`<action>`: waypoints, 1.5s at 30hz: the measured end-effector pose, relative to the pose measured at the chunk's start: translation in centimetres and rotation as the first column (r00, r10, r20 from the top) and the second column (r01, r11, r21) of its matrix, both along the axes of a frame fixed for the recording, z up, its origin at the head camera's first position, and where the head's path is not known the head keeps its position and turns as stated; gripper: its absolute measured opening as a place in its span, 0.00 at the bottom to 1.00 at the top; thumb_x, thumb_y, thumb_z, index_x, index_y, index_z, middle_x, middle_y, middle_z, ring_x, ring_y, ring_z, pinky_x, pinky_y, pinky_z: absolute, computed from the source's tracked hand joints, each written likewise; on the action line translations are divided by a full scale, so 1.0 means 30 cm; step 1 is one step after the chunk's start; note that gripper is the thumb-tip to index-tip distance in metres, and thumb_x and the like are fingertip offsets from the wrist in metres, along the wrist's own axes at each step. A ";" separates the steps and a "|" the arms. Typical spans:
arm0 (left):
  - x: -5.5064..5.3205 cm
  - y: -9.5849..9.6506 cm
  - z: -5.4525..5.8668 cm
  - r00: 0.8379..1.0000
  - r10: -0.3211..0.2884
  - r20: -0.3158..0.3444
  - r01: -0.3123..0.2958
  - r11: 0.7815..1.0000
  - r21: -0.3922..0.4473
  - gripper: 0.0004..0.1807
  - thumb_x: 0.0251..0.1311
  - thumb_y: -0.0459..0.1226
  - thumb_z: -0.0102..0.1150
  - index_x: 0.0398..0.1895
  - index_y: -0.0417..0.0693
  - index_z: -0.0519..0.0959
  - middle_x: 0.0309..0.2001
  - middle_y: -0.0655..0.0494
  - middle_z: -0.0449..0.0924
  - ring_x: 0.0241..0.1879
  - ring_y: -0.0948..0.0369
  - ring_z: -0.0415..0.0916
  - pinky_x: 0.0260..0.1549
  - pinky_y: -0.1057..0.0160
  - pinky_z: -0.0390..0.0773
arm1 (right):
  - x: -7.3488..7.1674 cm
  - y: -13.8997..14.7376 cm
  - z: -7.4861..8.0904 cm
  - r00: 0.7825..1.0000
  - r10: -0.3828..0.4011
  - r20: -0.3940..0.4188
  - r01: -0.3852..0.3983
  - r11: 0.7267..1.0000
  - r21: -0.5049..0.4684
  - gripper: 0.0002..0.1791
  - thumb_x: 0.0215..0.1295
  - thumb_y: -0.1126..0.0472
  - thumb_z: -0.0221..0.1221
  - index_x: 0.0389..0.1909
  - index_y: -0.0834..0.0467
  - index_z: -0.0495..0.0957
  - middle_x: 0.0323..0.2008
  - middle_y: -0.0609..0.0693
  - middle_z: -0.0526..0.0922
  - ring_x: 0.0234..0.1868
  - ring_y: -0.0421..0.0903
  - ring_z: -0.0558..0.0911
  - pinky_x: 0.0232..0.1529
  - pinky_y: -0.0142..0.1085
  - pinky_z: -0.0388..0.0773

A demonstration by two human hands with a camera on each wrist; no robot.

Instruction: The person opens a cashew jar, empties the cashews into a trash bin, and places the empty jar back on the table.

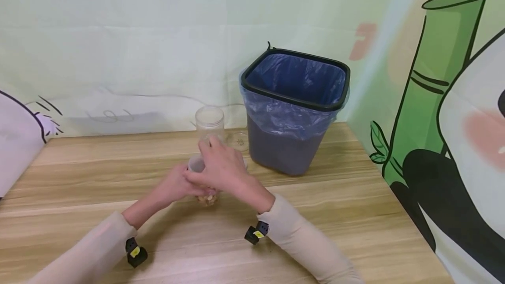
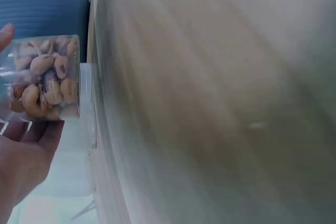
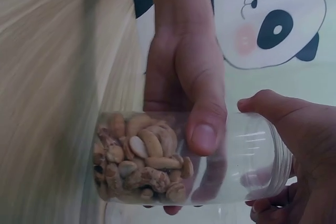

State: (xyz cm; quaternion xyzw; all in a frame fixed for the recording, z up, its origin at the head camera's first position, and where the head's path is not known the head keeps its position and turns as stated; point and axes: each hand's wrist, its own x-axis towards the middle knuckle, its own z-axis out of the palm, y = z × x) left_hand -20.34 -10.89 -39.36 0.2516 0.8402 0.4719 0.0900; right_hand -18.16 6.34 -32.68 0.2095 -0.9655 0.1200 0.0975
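Note:
A clear plastic jar (image 3: 236, 140) stands upright above the wooden table, part filled with curved nuts that look like cashews (image 3: 152, 156). My left hand (image 1: 177, 185) grips the jar's body, its thumb along the wall in the right wrist view. At the top, my right hand (image 1: 222, 165) holds the jar's open mouth, with its thumb on the near side of the rim. Most of its fingers are hidden behind the jar in the head view. No lid shows on the mouth. The left wrist view shows the nuts through the jar wall, above my left fingers (image 2: 31, 140).
Behind the hands stands another clear jar (image 1: 210, 119), with a clear round lid (image 1: 238, 141) lying beside it. A dark bin (image 1: 282, 152) lined with a blue bag is at the back right of the wooden table (image 1: 98, 165). A printed cloth (image 1: 98, 56) hangs behind.

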 end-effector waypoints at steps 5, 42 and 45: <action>-0.038 0.019 -0.027 0.997 -0.081 0.012 0.080 0.995 0.055 0.37 0.45 0.38 0.82 0.59 0.38 0.77 0.51 0.45 0.84 0.48 0.53 0.81 0.46 0.56 0.82 | -0.013 0.021 -0.034 1.000 -0.016 -0.017 0.015 1.000 -0.019 0.35 0.59 0.30 0.60 0.56 0.51 0.74 0.46 0.48 0.71 0.34 0.44 0.75 0.25 0.36 0.72; -0.204 0.204 -0.062 0.979 -0.178 -0.101 0.184 0.981 0.053 0.32 0.44 0.32 0.81 0.55 0.36 0.78 0.50 0.45 0.84 0.49 0.53 0.81 0.51 0.54 0.80 | -0.125 0.195 -0.068 0.999 -0.050 0.009 0.051 0.998 -0.024 0.34 0.55 0.29 0.67 0.52 0.50 0.75 0.42 0.53 0.71 0.31 0.48 0.78 0.28 0.42 0.77; -0.211 0.199 -0.056 0.967 -0.236 -0.096 0.241 0.969 0.050 0.30 0.44 0.32 0.80 0.53 0.36 0.80 0.49 0.45 0.85 0.48 0.54 0.81 0.51 0.54 0.80 | -0.121 0.202 -0.072 0.999 -0.042 0.009 0.042 0.998 -0.045 0.33 0.56 0.29 0.66 0.50 0.50 0.74 0.41 0.52 0.70 0.30 0.47 0.77 0.27 0.41 0.76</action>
